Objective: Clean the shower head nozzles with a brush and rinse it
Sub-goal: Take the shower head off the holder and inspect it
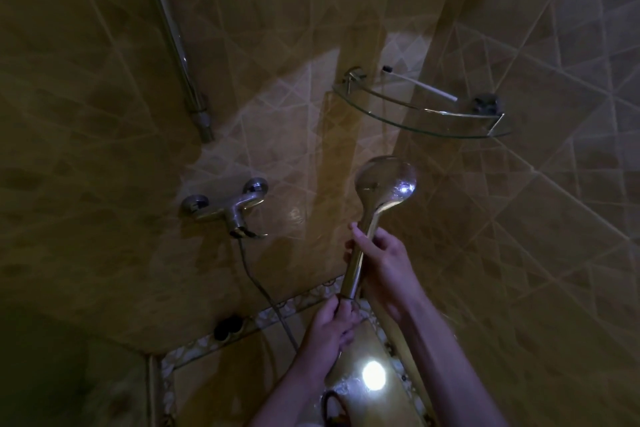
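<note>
Head view, dim and lit mainly by a glare on the floor below the hands: the shower head (384,184) is held upright in front of a tiled corner, its round chrome face just above the right hand (377,255), which is wrapped around the upper part of the handle, thumb lying along the near side. The left hand (330,324) sits lower, fingers curled round the bottom end of the handle where the hose (258,284) joins. That hose trails away to the left of the left hand and up to the mixer tap (227,208) on the wall. Up and to the right of the right hand, a glass corner shelf (415,114) carries what looks like a thin white-handled brush (426,87); too dark to be sure. Chrome this smooth is likely slippery when wet, rigid, and fairly light, so the narrow handle is the sensible place to grip, as now, leaving the nozzle face free. The hose is flexible and will probably tug sideways as the head is turned. One hand would have to let go to fetch the brush.
</note>
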Demonstrator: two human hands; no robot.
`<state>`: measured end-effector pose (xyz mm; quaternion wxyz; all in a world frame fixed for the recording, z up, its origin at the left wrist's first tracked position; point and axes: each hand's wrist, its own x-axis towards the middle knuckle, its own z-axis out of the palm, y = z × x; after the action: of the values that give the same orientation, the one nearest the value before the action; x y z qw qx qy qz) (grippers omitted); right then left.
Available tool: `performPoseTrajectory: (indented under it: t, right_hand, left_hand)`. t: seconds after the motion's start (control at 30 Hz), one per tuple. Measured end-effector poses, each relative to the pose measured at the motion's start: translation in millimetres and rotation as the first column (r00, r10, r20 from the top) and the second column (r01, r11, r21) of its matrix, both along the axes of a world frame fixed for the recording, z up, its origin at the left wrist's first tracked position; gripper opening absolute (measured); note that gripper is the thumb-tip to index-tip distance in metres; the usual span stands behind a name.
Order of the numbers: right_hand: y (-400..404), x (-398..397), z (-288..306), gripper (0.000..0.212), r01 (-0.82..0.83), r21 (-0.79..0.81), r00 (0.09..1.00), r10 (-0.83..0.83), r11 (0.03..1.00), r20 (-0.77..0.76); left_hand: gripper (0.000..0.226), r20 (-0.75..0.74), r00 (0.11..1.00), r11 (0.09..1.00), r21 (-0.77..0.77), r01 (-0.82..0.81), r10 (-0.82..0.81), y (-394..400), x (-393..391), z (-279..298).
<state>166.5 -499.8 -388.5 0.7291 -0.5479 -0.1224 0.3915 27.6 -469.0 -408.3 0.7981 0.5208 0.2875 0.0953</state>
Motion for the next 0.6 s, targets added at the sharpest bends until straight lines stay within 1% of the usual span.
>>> performPoseTrajectory:
  t: [0.07, 0.13, 0.17, 0.27, 0.3, 0.37, 0.43, 0.5, 0.57, 0.6]
  right_hand:
    - [-2.3, 2.6, 0.1, 0.036, -0.006, -0.024, 0.999, 0.007, 1.000, 0.047]
    - [-5.1, 5.5, 0.7, 0.034, -0.032, -0.019, 0.999, 0.033, 0.999, 0.040]
    - [-6.1, 6.1, 0.6, 0.032, -0.043, 0.008, 0.999, 0.043, 0.999, 0.006]
    - [-6.7, 4.4, -0.6, 0.015, -0.011, 0.175, 0.980, 0.046, 0.984, -0.193]
    - [-6.6, 4.4, -1.3, 0.011, -0.008, 0.210, 0.970, 0.059, 0.978, -0.236]
    - [-7.6, 4.4, -0.4, 0.017, -0.061, 0.237, 0.958, 0.123, 0.970, -0.258]
    - [-7.7, 5.3, 1.9, 0.020, -0.115, 0.228, 0.959, 0.168, 0.967, -0.228]
    - [-7.4, 4.0, 5.0, 0.015, -0.144, 0.188, 0.970, 0.176, 0.972, -0.166]
    - [-4.0, -0.4, 6.8, 0.018, -0.127, 0.096, 0.988, 0.134, 0.987, -0.074]
    - [-1.4, -2.6, 6.9, 0.020, -0.082, 0.016, 0.997, 0.082, 0.997, 0.004]
  left_hand:
    - [0.018, -0.008, 1.000, 1.000, 0.005, -0.011, 0.011, 1.5, -0.3, -1.0]
    - [0.019, -0.018, 1.000, 1.000, 0.009, -0.010, 0.010, 2.5, -0.6, -3.8]
    - [0.019, -0.018, 1.000, 1.000, 0.009, -0.010, 0.010, 3.0, -1.2, -4.9]
    - [0.018, -0.005, 1.000, 1.000, 0.019, -0.006, 0.006, 2.7, -1.1, -9.0]
    - [0.017, -0.006, 1.000, 1.000, 0.021, -0.004, 0.005, 2.6, -1.1, -10.1]
    - [0.018, -0.013, 1.000, 1.000, 0.029, -0.001, 0.001, 1.4, -2.1, -12.0]
    - [0.019, -0.024, 1.000, 0.999, 0.046, -0.007, 0.008, 0.7, -3.4, -13.3]
    - [0.019, -0.033, 0.999, 0.998, 0.052, -0.020, 0.022, 1.3, -3.3, -14.2]
    - [0.019, -0.037, 0.999, 0.998, 0.051, -0.025, 0.027, 1.8, -0.9, -15.1]
    - [0.019, -0.041, 0.999, 0.999, 0.048, -0.024, 0.026, 1.5, 0.4, -16.2]
